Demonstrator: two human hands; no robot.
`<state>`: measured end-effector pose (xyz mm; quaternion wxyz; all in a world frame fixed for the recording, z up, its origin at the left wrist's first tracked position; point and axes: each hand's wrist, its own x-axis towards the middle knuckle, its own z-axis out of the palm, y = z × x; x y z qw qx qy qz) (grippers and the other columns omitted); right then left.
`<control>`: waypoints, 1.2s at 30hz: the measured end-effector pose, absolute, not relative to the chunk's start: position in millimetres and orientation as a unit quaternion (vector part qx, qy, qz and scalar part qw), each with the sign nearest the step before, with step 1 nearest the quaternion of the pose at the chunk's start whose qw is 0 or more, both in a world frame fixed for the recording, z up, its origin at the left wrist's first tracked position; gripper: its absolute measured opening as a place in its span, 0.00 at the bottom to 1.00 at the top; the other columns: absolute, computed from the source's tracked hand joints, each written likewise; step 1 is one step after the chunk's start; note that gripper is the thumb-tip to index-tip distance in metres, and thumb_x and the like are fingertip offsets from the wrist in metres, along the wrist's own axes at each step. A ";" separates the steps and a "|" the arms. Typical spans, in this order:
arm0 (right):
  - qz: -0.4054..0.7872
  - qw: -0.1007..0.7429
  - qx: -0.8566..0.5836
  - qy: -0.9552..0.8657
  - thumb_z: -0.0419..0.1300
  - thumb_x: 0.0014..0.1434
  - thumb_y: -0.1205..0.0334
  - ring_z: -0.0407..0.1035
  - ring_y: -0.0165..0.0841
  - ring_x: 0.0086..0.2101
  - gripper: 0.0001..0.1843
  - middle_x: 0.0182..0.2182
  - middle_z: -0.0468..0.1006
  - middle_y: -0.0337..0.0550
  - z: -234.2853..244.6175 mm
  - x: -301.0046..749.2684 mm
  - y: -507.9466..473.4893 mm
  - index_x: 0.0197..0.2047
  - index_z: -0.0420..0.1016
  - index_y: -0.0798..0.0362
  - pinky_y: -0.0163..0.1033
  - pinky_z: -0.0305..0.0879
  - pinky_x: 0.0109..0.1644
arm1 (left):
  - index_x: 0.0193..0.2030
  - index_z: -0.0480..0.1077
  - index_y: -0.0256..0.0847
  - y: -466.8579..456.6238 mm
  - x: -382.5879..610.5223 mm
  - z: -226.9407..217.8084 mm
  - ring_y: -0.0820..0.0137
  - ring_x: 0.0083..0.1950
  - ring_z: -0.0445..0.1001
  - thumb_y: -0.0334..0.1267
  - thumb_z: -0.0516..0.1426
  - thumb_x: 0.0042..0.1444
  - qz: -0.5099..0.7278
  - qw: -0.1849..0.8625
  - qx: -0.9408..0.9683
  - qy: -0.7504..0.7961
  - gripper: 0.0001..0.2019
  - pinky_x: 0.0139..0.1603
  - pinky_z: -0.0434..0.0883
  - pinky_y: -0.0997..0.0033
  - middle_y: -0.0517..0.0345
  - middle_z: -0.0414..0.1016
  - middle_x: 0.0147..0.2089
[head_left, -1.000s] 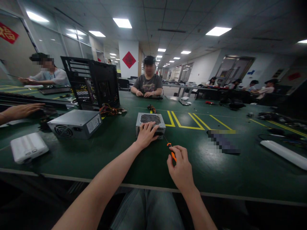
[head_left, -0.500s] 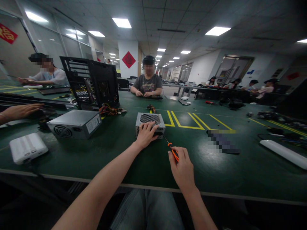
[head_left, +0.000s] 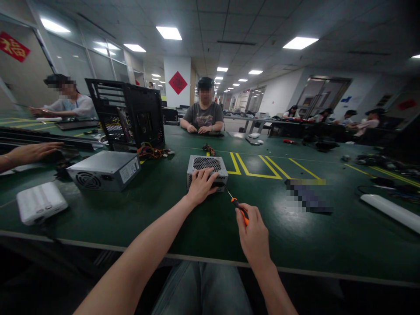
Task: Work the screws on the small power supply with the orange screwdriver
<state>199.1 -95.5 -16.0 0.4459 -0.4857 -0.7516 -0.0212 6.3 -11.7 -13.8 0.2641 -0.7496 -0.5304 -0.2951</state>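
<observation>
A small grey computer power supply unit with a honeycomb vent on top sits on the green table. My left hand grips it from the near side, fingers over its top and thumb at its near face. In my right hand is an orange-and-black screwdriver, closed around the handle. Its thin shaft slants up to the lower right corner of the unit's near face; whether the tip sits in a screw is too small to tell. A bundle of cables lies just behind the unit.
At left are a larger power supply, a white power bank and an open black computer case. Another person's hand reaches in there. A blurred-out dark object and a long white bar lie right. Someone sits opposite.
The screwdriver handle and my right hand have shifted slightly right and down. My left hand stays on the power supply unit. The whole view has moved a little.
</observation>
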 end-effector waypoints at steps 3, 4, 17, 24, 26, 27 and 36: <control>-0.019 0.442 -0.479 -0.758 0.44 0.61 0.56 0.68 0.31 0.32 0.13 0.35 0.68 0.45 -15.0 198.5 -95.7 0.41 0.64 0.53 0.34 0.65 0.30 | 0.54 0.61 0.45 -11.9 6.6 -13.8 0.58 0.57 0.57 0.43 0.54 0.52 -0.294 0.263 -0.751 -0.530 0.22 0.52 0.53 0.56 0.49 0.62 0.57; -0.017 0.439 -0.477 -0.761 0.45 0.61 0.56 0.68 0.31 0.33 0.12 0.36 0.68 0.45 -14.7 197.9 -95.9 0.41 0.64 0.53 0.35 0.65 0.30 | 0.54 0.61 0.45 -11.9 6.6 -13.8 0.58 0.57 0.57 0.43 0.54 0.52 -0.293 0.263 -0.751 -0.530 0.22 0.52 0.53 0.56 0.49 0.62 0.57; 0.003 0.445 -0.486 -0.752 0.45 0.61 0.57 0.68 0.32 0.33 0.12 0.36 0.69 0.45 -17.5 200.1 -95.9 0.42 0.63 0.53 0.36 0.66 0.33 | 0.54 0.61 0.44 -12.2 6.1 -12.9 0.59 0.57 0.57 0.43 0.54 0.52 -0.293 0.264 -0.751 -0.529 0.21 0.53 0.53 0.56 0.49 0.62 0.57; 0.006 0.432 -0.477 -0.765 0.49 0.58 0.59 0.67 0.33 0.37 0.12 0.41 0.66 0.47 -16.8 198.0 -96.2 0.44 0.62 0.53 0.36 0.66 0.34 | 0.54 0.61 0.44 -11.5 6.7 -13.7 0.59 0.57 0.57 0.44 0.54 0.53 -0.292 0.264 -0.750 -0.532 0.21 0.53 0.53 0.56 0.50 0.62 0.57; -0.005 0.429 -0.469 -0.772 0.49 0.57 0.62 0.67 0.34 0.38 0.13 0.44 0.64 0.49 -16.2 197.0 -96.5 0.46 0.61 0.53 0.37 0.67 0.34 | 0.54 0.61 0.44 -11.1 6.8 -14.0 0.59 0.57 0.57 0.44 0.54 0.53 -0.292 0.265 -0.750 -0.531 0.21 0.53 0.53 0.56 0.50 0.62 0.57; -0.009 0.428 -0.464 -0.776 0.48 0.56 0.63 0.67 0.34 0.38 0.14 0.44 0.64 0.49 -16.0 196.7 -96.5 0.47 0.60 0.53 0.37 0.67 0.34 | 0.54 0.61 0.44 -11.0 6.8 -14.1 0.59 0.57 0.57 0.44 0.54 0.53 -0.292 0.266 -0.750 -0.531 0.21 0.53 0.52 0.56 0.50 0.62 0.57; 0.013 0.461 -0.475 -0.749 0.45 0.61 0.58 0.69 0.32 0.35 0.13 0.37 0.70 0.46 -19.4 200.0 -95.0 0.45 0.61 0.54 0.37 0.68 0.35 | 0.54 0.61 0.44 -11.7 6.2 -13.3 0.58 0.57 0.57 0.43 0.54 0.52 -0.294 0.266 -0.750 -0.529 0.21 0.53 0.53 0.56 0.49 0.62 0.57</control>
